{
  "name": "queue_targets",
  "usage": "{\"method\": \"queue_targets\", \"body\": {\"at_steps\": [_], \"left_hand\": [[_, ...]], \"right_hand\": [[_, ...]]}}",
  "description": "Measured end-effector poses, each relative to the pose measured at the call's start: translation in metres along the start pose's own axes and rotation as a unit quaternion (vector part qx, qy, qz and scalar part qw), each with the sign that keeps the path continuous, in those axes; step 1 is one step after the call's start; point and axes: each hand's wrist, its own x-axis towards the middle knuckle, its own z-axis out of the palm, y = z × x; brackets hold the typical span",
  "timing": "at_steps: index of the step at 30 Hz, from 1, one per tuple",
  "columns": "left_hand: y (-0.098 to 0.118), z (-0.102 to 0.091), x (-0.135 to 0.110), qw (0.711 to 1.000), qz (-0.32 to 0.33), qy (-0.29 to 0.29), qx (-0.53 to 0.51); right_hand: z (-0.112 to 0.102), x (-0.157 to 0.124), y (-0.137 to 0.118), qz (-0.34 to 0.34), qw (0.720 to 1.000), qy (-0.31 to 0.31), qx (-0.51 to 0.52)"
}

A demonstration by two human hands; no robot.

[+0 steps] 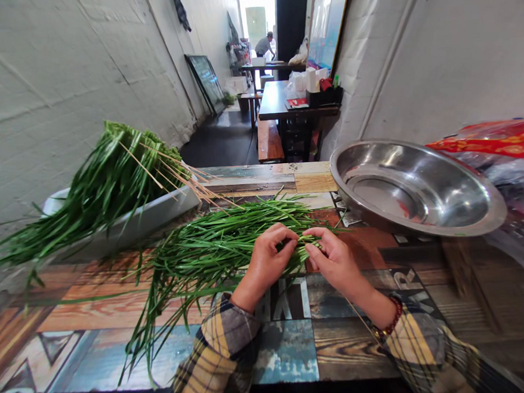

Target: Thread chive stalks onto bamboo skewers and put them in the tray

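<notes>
Garlic chives (229, 235) lie in a loose heap across the table, long leaves trailing to the left and pale stem ends to the right. Over those stem ends my left hand (268, 256) is closed, thumb and forefinger pinching chive stems. Facing it, my right hand (336, 260) is also closed, its fingertips almost meeting the left ones. A thin bamboo skewer (359, 313) runs back from under my right palm toward the wrist; its tip is hidden among the fingers and stems.
On the left, a white tray (155, 215) holds a big pile of chives (111, 165) with several skewers (175, 172) sticking out. A steel basin (464, 206) stands at the right, beside plastic bags (516, 173). Farther back are a dark table (275, 97), a bench (269, 139) and a person (264, 45).
</notes>
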Motion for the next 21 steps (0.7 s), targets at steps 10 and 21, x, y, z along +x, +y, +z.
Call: {"method": "queue_targets", "body": {"at_steps": [10,21], "left_hand": [[0.0,-0.003,0.0,0.996,0.028,-0.069,0.039],[-0.02,-0.02,0.001,0.938,-0.028,0.023,0.346]], "right_hand": [[0.0,0.004,0.004,0.018,1.0,0.018,0.014],[-0.002,0.002,-0.002,0.046,0.998,-0.034,-0.004]]}}
